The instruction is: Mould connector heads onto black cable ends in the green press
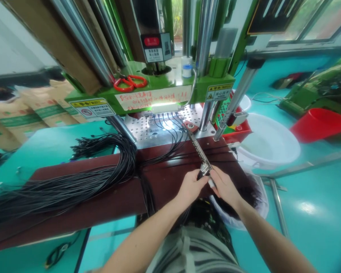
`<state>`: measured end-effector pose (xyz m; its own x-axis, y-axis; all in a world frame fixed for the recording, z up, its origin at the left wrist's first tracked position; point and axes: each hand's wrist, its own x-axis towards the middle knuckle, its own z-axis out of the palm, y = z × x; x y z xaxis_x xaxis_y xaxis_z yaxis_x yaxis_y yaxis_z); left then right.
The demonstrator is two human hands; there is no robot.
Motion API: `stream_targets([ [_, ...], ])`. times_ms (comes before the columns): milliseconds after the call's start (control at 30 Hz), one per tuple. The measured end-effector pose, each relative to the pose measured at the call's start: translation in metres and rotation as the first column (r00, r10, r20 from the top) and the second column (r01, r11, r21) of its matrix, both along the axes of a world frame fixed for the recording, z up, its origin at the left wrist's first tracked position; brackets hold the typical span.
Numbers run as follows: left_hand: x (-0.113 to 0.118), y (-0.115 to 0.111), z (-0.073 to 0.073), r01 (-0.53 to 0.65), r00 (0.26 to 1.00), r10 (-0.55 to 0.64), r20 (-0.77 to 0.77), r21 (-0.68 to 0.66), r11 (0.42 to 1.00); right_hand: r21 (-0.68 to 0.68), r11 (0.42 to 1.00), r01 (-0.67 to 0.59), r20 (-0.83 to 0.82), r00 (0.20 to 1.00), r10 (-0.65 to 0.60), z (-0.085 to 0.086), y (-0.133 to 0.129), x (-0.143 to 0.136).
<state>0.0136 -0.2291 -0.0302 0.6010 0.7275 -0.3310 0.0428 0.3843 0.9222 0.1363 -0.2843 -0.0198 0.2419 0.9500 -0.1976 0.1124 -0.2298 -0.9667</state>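
Observation:
My left hand (191,189) and my right hand (224,186) are close together over the front edge of the dark red worktop. Between them is the near end of a long slotted metal bar (198,148), which reaches away toward the press bed. The right fingers close round this end, beside a small white piece (211,183). My left thumb and fingers pinch by a small dark and silvery part, too blurred to name. Black cables (174,141) run from the metal plate (142,133) under the press onto the worktop.
A thick bundle of black cables (122,163) covers the worktop's left side. Red-handled scissors (130,82) rest on the green press (199,89). To the right are a red control box (240,131), a white tub (272,138) and a lined bin (261,201).

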Motion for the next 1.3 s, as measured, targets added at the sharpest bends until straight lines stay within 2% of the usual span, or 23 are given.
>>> stream_targets([
  [67, -0.002, 0.0, -0.001, -0.01, 1.0, 0.013, -0.024, 0.122, 0.993, -0.002, 1.0, -0.004, -0.01, 1.0, 0.004, 0.0, 0.0, -0.001],
  [133, -0.005, 0.002, 0.001, -0.068, 0.998, 0.07, -0.007, 0.154, 0.986, 0.007, 1.0, 0.025, -0.09, 0.996, -0.025, -0.003, 0.0, 0.0],
  [200, -0.008, 0.005, 0.002, -0.153, 0.987, 0.15, 0.055, 0.072, 0.986, 0.012, 0.997, 0.077, -0.183, 0.98, -0.074, -0.008, 0.001, 0.003],
  [267, -0.009, 0.006, 0.002, -0.19, 0.976, 0.193, 0.102, -0.043, 0.981, 0.007, 0.993, 0.116, -0.25, 0.962, -0.111, -0.011, 0.001, 0.005],
  [300, -0.009, 0.007, 0.001, -0.177, 0.978, 0.183, 0.105, -0.064, 0.982, -0.002, 0.993, 0.12, -0.271, 0.956, -0.116, -0.012, 0.001, 0.005],
  [367, -0.007, 0.006, -0.002, -0.133, 0.989, 0.133, 0.071, -0.01, 0.991, -0.025, 0.994, 0.103, -0.287, 0.952, -0.106, -0.011, 0.001, 0.006],
  [500, -0.002, 0.006, -0.009, -0.11, 0.994, 0.108, 0.024, 0.121, 0.987, -0.04, 0.998, 0.049, -0.267, 0.962, -0.058, -0.008, 0.001, 0.007],
  [733, -0.003, 0.007, -0.012, -0.13, 0.992, 0.129, 0.011, 0.131, 0.983, -0.061, 0.997, 0.057, -0.219, 0.973, -0.069, -0.004, 0.003, 0.006],
  [900, -0.005, 0.004, -0.013, -0.165, 0.986, 0.168, 0.005, 0.2, 0.966, -0.075, 0.995, -0.066, -0.041, 0.997, 0.063, 0.0, 0.001, 0.005],
  [1000, -0.008, 0.004, -0.012, -0.185, 0.982, 0.186, 0.013, 0.18, 0.966, -0.07, 0.993, -0.1, -0.035, 0.995, 0.098, -0.003, 0.002, 0.005],
  [1100, -0.011, 0.009, -0.008, -0.247, 0.969, 0.247, 0.021, 0.168, 0.954, -0.087, 0.996, 0.0, -0.14, 0.99, -0.012, -0.007, 0.002, 0.005],
  [1200, -0.015, 0.014, -0.002, -0.352, 0.934, 0.346, 0.087, 0.067, 0.933, -0.089, 0.987, 0.131, -0.203, 0.968, -0.147, -0.009, 0.002, 0.003],
  [1233, -0.015, 0.015, -0.001, -0.364, 0.926, 0.36, 0.116, 0.014, 0.931, -0.081, 0.984, 0.156, -0.212, 0.962, -0.17, -0.01, 0.001, 0.003],
  [1300, -0.016, 0.016, 0.003, -0.307, 0.935, 0.315, 0.164, -0.071, 0.949, -0.068, 0.982, 0.174, -0.225, 0.957, -0.185, -0.011, -0.001, 0.002],
])
